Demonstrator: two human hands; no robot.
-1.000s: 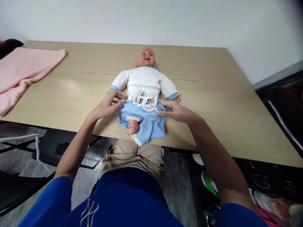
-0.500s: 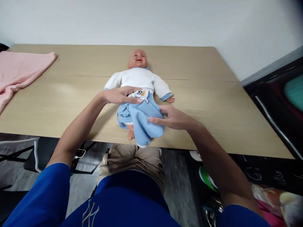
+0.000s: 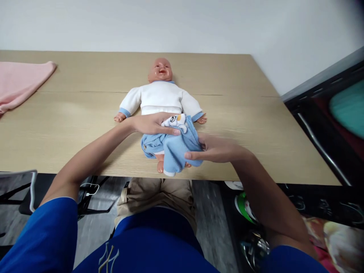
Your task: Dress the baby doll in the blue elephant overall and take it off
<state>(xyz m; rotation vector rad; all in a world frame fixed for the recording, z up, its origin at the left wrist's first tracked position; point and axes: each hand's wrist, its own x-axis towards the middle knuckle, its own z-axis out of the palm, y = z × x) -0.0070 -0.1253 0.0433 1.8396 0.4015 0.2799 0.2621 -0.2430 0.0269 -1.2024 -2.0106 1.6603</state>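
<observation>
A baby doll (image 3: 160, 94) in a white top with blue cuffs lies on its back, head away from me. Light blue baby pants (image 3: 178, 149) with a white cartoon print are bunched over its hips and legs. My left hand (image 3: 156, 124) lies across the doll's waist, closed on the upper edge of the pants, thumb on top. On the other side, my right hand (image 3: 209, 148) grips the pants' side, its thumb on the cloth and its other fingers partly hidden behind it. A bare foot (image 3: 160, 167) shows below the cloth, and part of the other foot peeks out beside it.
The doll rests near the front edge of a wooden table (image 3: 241, 113). A pink cloth (image 3: 22, 81) lies at the table's far left. A black shelf or cart (image 3: 327, 125) holding a teal item stands along the right side. Below the table is a chair (image 3: 27, 193) at left.
Both hands have shifted slightly toward me and right relative to the doll, with the pants drawn along. The doll's other foot and its left-side hand have come into sight.
</observation>
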